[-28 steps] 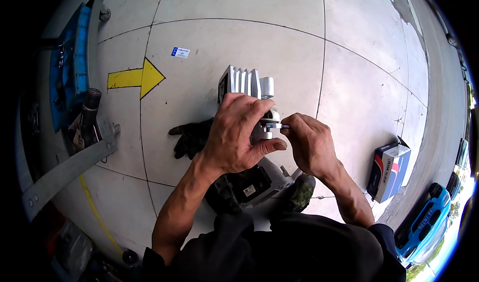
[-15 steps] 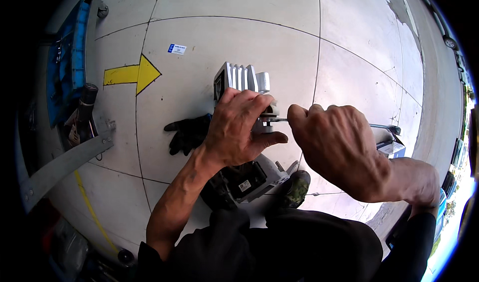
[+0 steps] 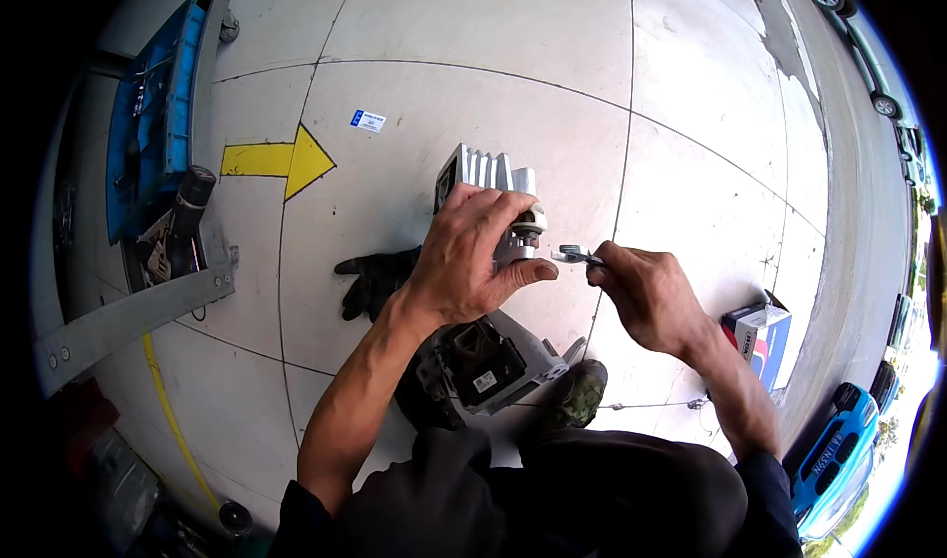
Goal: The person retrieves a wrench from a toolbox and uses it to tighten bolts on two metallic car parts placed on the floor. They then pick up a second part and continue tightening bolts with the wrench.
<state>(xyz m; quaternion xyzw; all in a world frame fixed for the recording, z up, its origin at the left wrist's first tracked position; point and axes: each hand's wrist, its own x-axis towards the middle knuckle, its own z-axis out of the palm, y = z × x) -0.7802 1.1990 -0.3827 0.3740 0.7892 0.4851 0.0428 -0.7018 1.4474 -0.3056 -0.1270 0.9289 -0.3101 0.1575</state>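
My left hand (image 3: 462,252) is closed around a finned aluminium housing (image 3: 478,168). The fingers lie over its near end and the thumb stretches out to the right. Beside the fingers, a pale round fitting with a dark threaded part (image 3: 530,230) shows. Right of the thumb, my right hand (image 3: 646,297) pinches a small metal wrench (image 3: 571,254). Its head points left and stands a short gap from the fitting. Below my left hand, a silver casting with a black recess and white label (image 3: 490,371) sits between my feet; whether it joins the housing is hidden.
A black glove (image 3: 373,280) lies on the floor left of my hand. Farther left, a blue tray (image 3: 178,124) and dark cylinder (image 3: 195,191) rest on a metal cart (image 3: 138,316). A box (image 3: 764,339) stands at the right. A yellow arrow (image 3: 286,160) marks the floor.
My right hand has drawn back and lower, and the wrench has come off the fitting. My left hand keeps its hold on the housing. The whole view has shifted slightly.
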